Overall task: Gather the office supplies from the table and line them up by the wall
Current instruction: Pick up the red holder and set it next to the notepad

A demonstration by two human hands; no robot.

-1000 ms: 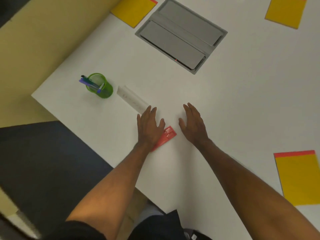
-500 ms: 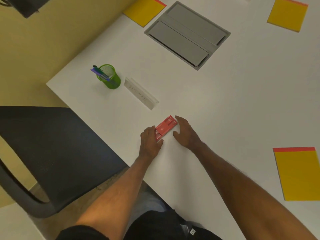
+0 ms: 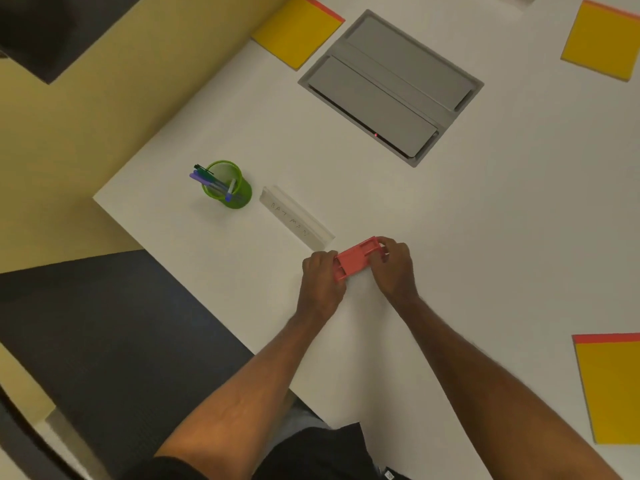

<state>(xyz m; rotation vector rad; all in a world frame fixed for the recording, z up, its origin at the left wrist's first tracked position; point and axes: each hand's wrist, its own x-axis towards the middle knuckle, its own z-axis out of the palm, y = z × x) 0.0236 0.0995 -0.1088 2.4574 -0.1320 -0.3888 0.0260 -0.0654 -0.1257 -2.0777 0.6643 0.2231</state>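
Head view: white table is our landmark, yellow wall along its left edge. We judge task partly done. Three yellow pads lie scattered, two far from wall edge. Name card and green pen cup sit together near table's left corner. We hold red stapler near front edge: left hand and right hand both curled round its ends.
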